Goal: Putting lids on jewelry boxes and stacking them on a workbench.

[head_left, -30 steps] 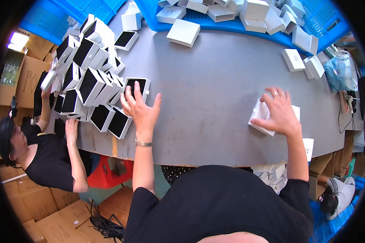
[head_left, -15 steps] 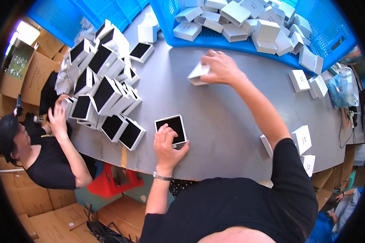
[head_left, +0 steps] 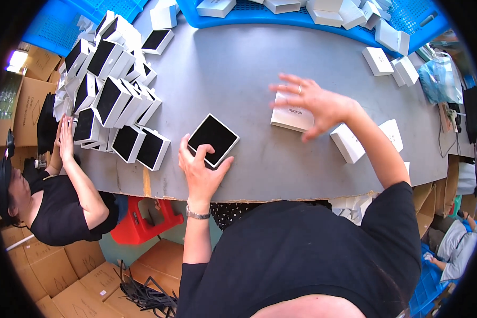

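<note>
Middle of surface (head_left: 244,74) bare: broad way from blue basket (head_left: 244,20) at far edge down to both hands. Pile of boxes (head_left: 114,100) blocks left part; narrow lane between it and black-lined box (head_left: 213,132) at left hand (head_left: 201,170). Open gap between that box and white box (head_left: 291,120) beneath right hand (head_left: 323,106), running to near edge. Tilted box (head_left: 347,143) close by right forearm (head_left: 373,140) hinders passage toward near right corner. Loose boxes (head_left: 377,61) and plastic bag (head_left: 444,79) crowd far right.
</note>
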Available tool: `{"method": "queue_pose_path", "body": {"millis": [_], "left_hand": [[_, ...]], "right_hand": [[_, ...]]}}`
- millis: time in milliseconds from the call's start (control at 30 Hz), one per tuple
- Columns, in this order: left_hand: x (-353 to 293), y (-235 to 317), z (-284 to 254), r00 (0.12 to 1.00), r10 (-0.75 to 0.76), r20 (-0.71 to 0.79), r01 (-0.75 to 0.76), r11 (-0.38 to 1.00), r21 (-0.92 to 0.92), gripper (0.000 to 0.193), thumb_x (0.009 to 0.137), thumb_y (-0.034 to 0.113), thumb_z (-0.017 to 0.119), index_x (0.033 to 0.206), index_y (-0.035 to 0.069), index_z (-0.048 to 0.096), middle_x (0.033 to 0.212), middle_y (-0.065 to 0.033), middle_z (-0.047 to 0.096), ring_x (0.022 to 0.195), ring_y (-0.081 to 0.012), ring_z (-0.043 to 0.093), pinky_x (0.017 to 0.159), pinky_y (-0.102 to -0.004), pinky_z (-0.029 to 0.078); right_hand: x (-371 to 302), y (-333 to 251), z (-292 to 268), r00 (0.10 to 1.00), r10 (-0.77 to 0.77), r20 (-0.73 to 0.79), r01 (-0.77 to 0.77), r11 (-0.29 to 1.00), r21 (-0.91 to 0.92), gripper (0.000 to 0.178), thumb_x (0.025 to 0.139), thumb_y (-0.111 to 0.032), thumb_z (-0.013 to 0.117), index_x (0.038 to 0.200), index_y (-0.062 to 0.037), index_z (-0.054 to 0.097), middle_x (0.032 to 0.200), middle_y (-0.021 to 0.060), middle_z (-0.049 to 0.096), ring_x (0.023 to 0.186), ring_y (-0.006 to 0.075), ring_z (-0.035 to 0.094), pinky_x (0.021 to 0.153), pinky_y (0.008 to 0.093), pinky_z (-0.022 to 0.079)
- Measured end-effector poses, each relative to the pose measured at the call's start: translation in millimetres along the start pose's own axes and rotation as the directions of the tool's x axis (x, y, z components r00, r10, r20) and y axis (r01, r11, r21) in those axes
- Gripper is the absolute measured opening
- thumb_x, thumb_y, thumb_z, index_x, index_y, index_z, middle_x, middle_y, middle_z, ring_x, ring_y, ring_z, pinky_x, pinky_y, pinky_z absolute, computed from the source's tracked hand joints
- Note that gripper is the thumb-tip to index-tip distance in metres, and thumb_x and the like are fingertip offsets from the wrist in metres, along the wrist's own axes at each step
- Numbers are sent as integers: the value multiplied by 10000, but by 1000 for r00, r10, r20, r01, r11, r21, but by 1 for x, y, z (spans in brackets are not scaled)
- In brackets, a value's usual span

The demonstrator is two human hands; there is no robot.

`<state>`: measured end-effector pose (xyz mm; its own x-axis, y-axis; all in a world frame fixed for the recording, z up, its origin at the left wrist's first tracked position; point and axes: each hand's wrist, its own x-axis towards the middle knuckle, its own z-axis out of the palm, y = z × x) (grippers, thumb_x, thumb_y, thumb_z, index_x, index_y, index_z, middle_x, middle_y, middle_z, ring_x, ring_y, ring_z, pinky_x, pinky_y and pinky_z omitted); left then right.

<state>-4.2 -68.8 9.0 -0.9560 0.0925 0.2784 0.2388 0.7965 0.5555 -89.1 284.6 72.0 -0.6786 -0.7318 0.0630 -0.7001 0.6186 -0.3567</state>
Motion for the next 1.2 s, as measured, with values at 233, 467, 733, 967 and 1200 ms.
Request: {"method": "queue_pose_path", "body": {"millis": [233, 467, 733, 967, 1200], "left_hand": [[0, 8, 16, 973, 154, 171, -126, 979, -159, 587, 608, 182, 930, 1046, 105, 547, 1392, -197, 442, 1294, -401, 453, 1071, -488, 414], [-6, 24, 27, 983, 138, 124, -117, 979, -169, 644, 587, 165, 936, 1090, 108, 537, 1396, -189, 455, 1306, -383, 458, 1070, -483, 425], [-5, 26, 25, 941, 265, 211, -216, 949, -232, 663, 575, 162, 933, 1108, 117, 541, 1355, -190, 488, 1283, -377, 492, 1047, -470, 453], [-2, 49, 59, 975, 150, 167, -11, 775, -632, 1233, 792, 630, 758, 1608, 35, 50, 1624, -238, 131, 1508, -381, 208, 1200, -500, 280], [25, 60, 69, 965, 84, 249, 158, 570, -807, 1053, 988, 636, 494, 1616, -2, -61, 1682, -260, -91, 1575, -373, -32, 1253, -483, 112]], "right_hand": [[-20, -48, 37, 955, 297, -18, -296, 954, 36, 1015, 591, -285, 884, 1508, -197, 456, 1367, 198, 492, 1190, 390, 529, 1068, 442, 459], [-20, -69, 55, 935, 305, -178, -308, 951, 13, 955, 593, -296, 868, 1471, -168, 513, 1355, 200, 525, 1124, 380, 552, 973, 437, 518], [-18, -58, 55, 978, 138, -156, -133, 990, 37, 993, 553, -328, 909, 1459, -199, 522, 1293, 185, 544, 1091, 378, 557, 908, 460, 532], [8, -97, 86, 912, 328, -245, -313, 945, 98, 1001, 571, -454, 893, 1461, -179, 525, 1373, 185, 511, 1233, 392, 465, 1044, 519, 389], [24, -95, 79, 966, 197, -168, -221, 965, -142, 883, 693, -434, 830, 1472, -173, 504, 1508, 164, 440, 1502, 340, 265, 1179, 606, 218]]}}
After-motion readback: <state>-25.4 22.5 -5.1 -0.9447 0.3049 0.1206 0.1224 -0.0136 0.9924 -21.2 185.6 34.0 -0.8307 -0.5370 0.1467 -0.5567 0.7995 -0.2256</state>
